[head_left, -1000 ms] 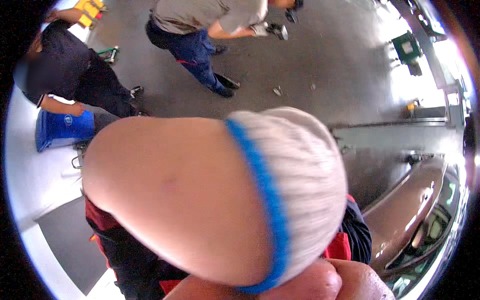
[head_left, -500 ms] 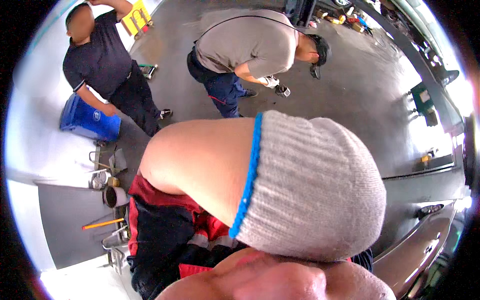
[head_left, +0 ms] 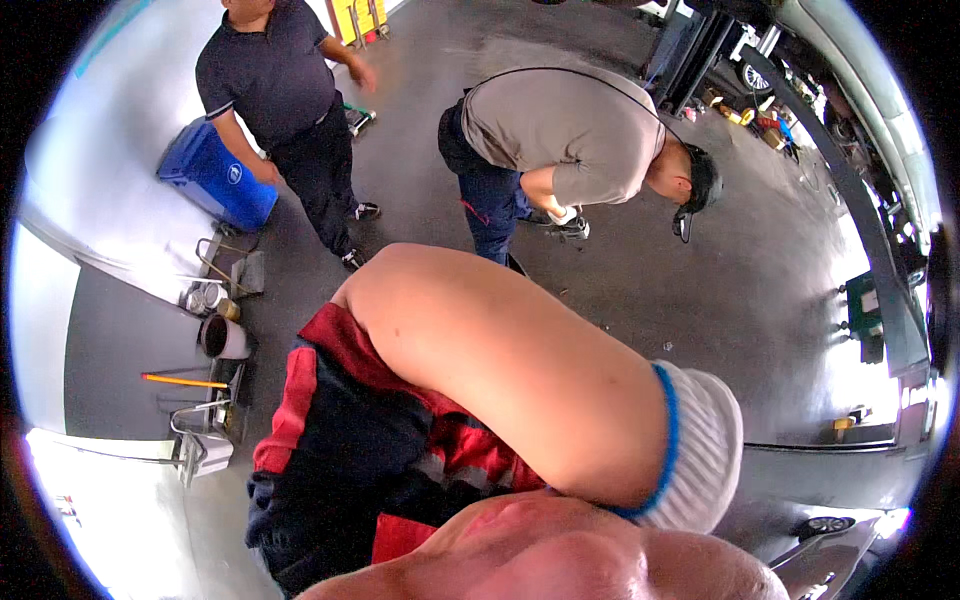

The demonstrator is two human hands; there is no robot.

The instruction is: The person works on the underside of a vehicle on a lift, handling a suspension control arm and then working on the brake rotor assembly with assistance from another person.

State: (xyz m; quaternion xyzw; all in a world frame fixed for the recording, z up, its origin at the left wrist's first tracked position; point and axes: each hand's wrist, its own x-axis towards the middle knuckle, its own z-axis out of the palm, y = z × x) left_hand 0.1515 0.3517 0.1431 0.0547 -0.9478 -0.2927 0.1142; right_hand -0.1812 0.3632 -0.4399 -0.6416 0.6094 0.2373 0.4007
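Note:
My bent left forearm (head_left: 520, 370) crosses the view from the left, bare below a short red and dark sleeve (head_left: 340, 430). On my left hand is a grey knitted glove (head_left: 705, 450) with a blue edge at the cuff. Little beyond the glove's cuff shows; its fingers are hidden, so their pose and anything in them cannot be made out. My right hand is out of view.
Ahead, a person in a grey shirt (head_left: 560, 120) bends over with a small dark object (head_left: 573, 228) at their hands. A person in black (head_left: 270, 80) stands left by a blue bin (head_left: 215, 175). A bucket (head_left: 225, 338) stands along the left wall; a car (head_left: 830, 560) is lower right.
My gloved left hand has moved right and down, showing more forearm and less glove. The person in black has lowered a raised arm. The whole view has shifted.

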